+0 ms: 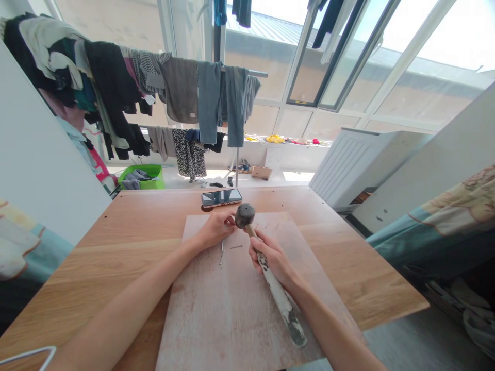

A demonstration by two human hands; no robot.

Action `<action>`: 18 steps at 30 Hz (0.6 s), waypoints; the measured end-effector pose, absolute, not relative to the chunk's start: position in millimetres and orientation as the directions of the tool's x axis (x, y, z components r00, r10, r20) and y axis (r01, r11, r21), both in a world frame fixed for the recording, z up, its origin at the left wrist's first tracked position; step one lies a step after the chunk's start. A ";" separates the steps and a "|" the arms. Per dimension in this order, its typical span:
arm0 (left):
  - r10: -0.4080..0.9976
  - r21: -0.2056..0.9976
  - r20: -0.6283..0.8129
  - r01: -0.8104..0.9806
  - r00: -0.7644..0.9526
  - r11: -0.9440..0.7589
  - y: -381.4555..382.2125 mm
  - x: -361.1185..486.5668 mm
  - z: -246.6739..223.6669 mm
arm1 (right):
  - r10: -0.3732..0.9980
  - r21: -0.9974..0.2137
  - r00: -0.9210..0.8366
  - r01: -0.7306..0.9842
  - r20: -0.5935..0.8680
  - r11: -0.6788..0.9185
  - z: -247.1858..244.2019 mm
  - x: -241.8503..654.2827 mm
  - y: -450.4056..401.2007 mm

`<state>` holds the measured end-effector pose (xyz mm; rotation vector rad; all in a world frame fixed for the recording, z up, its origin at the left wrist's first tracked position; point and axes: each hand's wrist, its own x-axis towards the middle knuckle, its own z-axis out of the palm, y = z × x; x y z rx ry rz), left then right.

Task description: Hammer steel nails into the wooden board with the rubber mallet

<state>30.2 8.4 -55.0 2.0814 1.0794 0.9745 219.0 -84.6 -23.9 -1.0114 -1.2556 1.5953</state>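
Head view: wooden surface (348,242) carries everything. Flat board (216,314) lies on it, running from centre toward 6 o'clock, probably as backing so the surface doesn't take the knocks. Mallet (245,215) sits raised over the board's far part, head to 11 o'clock, handle end to 5. Right hand (276,260) has fingers wrapped round the handle close below the head; short grip, likely for control over reach. Left hand (214,229) is just beside the mallet head at 11 o'clock, fingers pinched narrow, seemingly to steady something small; can't tell what, if anything, is in them. Phone (221,197) lies past the board's far edge at 12, likely there to be out of the mallet's way. Loose nails (236,247) lie on the board at 11, near the left hand, handy to pick. More thin nails (277,225) at 1 o'clock; upright or lying, can't tell.
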 end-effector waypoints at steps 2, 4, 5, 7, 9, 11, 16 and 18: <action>0.842 0.753 0.346 0.413 0.414 -0.512 8.9 30.0 -52.7 | 0.942 -0.982 -0.324 -0.126 -0.091 -0.139 -25.4 218.8 -84.4; 0.824 0.719 0.358 0.433 0.440 -0.543 8.0 27.3 -46.7 | 0.941 -0.983 -0.326 -0.122 -0.089 -0.135 -26.6 219.1 -84.5; 0.813 0.683 0.359 0.464 0.459 -0.564 6.4 25.1 -41.8 | 0.943 -0.984 -0.322 -0.123 -0.086 -0.132 -26.9 219.5 -84.7; 0.797 0.574 0.330 0.563 0.506 -0.595 0.1 20.5 -28.8 | 0.951 -0.982 -0.300 -0.141 -0.078 -0.125 -26.5 220.5 -84.9; 0.781 0.449 0.252 0.646 0.571 -0.618 -9.9 18.1 -14.5 | 0.962 -0.978 -0.264 -0.173 -0.068 -0.116 -25.4 221.7 -84.8; 0.745 0.341 0.136 0.675 0.653 -0.654 -21.6 20.6 -4.0 | 0.972 -0.973 -0.227 -0.204 -0.059 -0.106 -24.5 222.8 -84.1; 0.652 0.178 0.016 0.639 0.758 -0.748 -39.4 40.8 -8.6 | 0.981 -0.972 -0.189 -0.218 -0.051 -0.092 -24.8 224.4 -81.9; 0.647 0.158 0.048 0.634 0.761 -0.757 -40.0 45.2 -14.1 | 0.981 -0.974 -0.186 -0.211 -0.049 -0.089 -24.7 224.5 -82.0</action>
